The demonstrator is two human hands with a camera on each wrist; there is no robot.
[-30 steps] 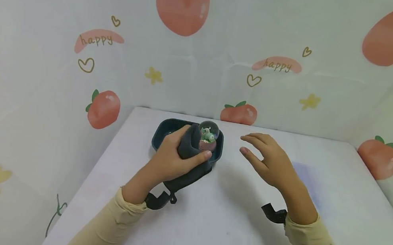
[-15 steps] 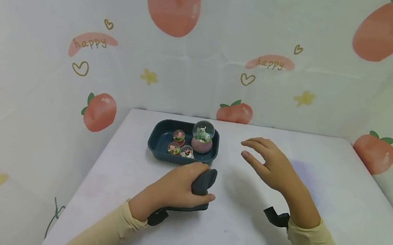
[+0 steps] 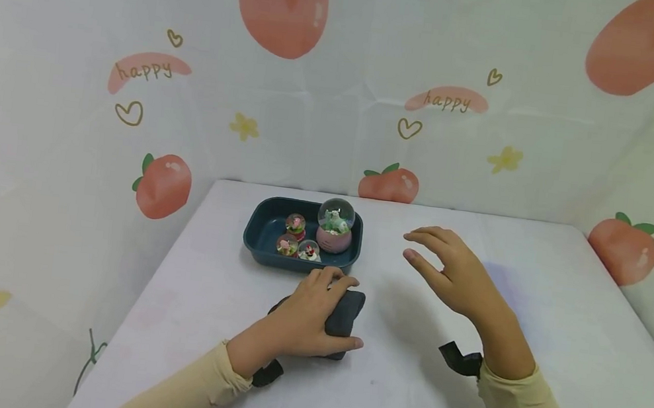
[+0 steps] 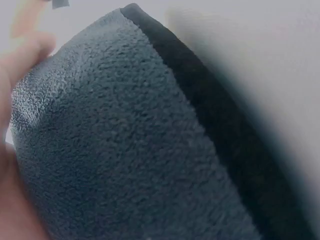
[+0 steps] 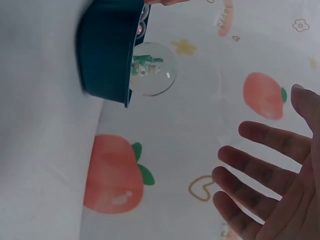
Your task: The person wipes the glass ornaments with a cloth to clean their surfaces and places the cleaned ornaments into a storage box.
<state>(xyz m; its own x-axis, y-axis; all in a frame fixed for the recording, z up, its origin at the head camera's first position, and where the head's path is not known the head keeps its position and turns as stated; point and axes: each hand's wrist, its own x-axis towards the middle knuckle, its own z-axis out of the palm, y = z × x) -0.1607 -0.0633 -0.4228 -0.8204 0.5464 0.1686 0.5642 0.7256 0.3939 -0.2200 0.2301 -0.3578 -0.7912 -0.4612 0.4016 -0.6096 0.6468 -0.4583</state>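
My left hand [image 3: 305,318] rests over a folded dark grey cloth [image 3: 344,313] low on the table, in front of the dish. Its thumb reaches straight along the near side and its fingers are spread loosely across the far side. In the left wrist view the fuzzy cloth [image 4: 120,140] fills most of the picture, with the fingers [image 4: 25,57] along its left edge. My right hand [image 3: 448,273] hovers right of the dish, holding nothing, fingers extended and apart. In the right wrist view its fingers [image 5: 265,170] are spread over the backdrop.
A dark blue rectangular dish [image 3: 258,253] stands at the back left of the white table [image 3: 402,398]. Inside are a large snow globe [image 3: 335,225] on a pink base and three small snow globes [image 3: 295,224]. A fruit-printed backdrop [image 3: 323,130] hangs behind.
My left hand brought the cloth away from over the dish, toward me and down, uncovering the snow globes. Its fingers have since loosened and spread. The right hand has hardly moved.
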